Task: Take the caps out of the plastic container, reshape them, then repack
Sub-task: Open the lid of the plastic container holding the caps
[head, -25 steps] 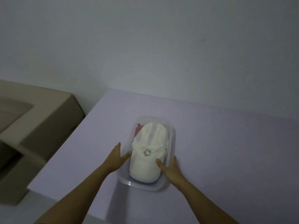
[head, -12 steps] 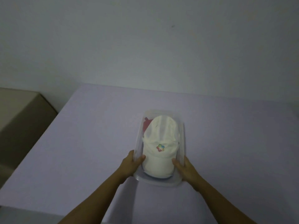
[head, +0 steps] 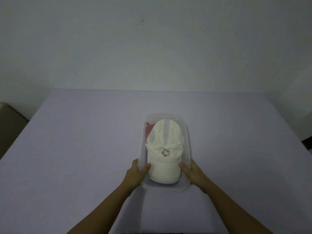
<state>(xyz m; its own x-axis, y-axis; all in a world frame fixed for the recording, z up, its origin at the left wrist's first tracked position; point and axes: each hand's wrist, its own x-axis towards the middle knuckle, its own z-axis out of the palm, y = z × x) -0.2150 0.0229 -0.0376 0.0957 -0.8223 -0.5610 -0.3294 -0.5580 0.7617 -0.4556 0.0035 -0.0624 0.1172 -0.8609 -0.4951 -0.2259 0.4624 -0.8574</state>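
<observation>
A clear plastic container [head: 188, 141] lies lengthwise on the pale purple table [head: 84, 149]. A white cap [head: 164, 149] with a small multicoloured logo fills it, brim toward me. A red cap [head: 149, 130] shows beneath it at the far left corner, and a dark edge peeks out under the brim. My left hand [head: 137, 173] grips the container's near left wall, thumb inside over the rim. My right hand [head: 193, 173] grips the near right wall the same way.
A plain white wall [head: 152, 48] rises behind the table's far edge. A brown piece of furniture [head: 10, 125] stands off the table's left side. A dark patch of floor [head: 308, 142] shows past the right edge.
Both hands went from resting beside the container to gripping its near walls. The view has swung left to right, so the container now sits centred before me.
</observation>
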